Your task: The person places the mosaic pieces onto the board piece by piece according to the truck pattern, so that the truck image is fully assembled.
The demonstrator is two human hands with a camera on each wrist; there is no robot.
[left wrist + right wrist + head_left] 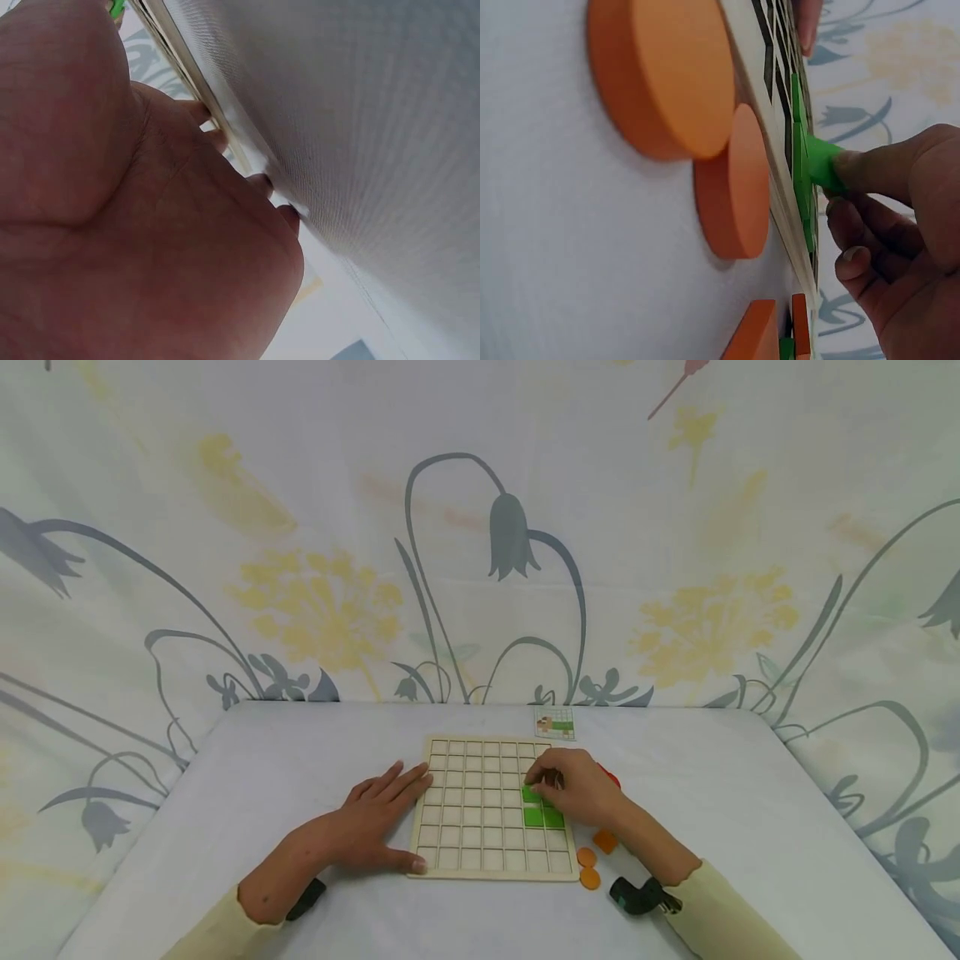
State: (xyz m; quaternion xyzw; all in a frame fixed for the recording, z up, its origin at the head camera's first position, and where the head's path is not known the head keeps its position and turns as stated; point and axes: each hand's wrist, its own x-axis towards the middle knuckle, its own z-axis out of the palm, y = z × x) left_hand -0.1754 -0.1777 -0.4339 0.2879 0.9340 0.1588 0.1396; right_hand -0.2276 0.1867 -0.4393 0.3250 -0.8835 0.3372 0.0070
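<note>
A wooden grid board point(482, 839) lies on the white table. Along its left edge rests my left hand point(363, 831), fingers spread, with fingertips and thumb touching the frame. Over the right side of the board, my right hand point(581, 789) pinches a green tile point(825, 161) between thumb and fingers. In the right wrist view this tile stands tilted above flat green pieces point(802, 161) on the board. Green tiles point(553, 818) also fill cells below the right hand in the head view; part of the grid there is hidden by that hand.
A small pattern card point(555, 724) lies behind the board. To the right are orange discs point(587, 857), an orange square piece point(604, 841) and a red piece point(612, 776) partly behind the right hand. Black wrist devices point(637, 896) sit by both forearms. A floral cloth point(480, 610) hangs behind.
</note>
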